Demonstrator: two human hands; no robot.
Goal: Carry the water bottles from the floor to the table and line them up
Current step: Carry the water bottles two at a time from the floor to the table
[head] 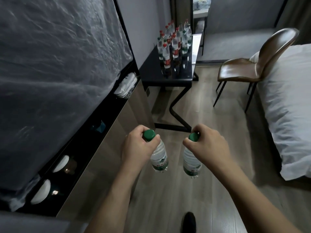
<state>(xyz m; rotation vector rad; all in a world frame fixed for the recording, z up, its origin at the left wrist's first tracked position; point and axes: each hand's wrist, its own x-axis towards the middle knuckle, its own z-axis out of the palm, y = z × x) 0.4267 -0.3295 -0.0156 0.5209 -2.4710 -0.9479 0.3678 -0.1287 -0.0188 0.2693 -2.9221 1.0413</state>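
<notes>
My left hand (136, 145) grips the neck of a clear water bottle (159, 157) with a green cap and green label, hanging upright above the floor. My right hand (208, 143) grips the neck of a second green-capped bottle (191, 162) in the same way. Ahead stands a black table (151, 71) against the wall. Several bottles (175, 42) with red or green caps stand on it in rows toward its far end. The near part of the tabletop is bare.
A plastic-covered black rack (58, 81) with shelves of bowls runs along the left. A brown chair (252, 68) stands right of the table, and a white bed (289, 106) fills the right side. Wood floor (210, 115) lies between them. My dark shoe (189, 222) shows below.
</notes>
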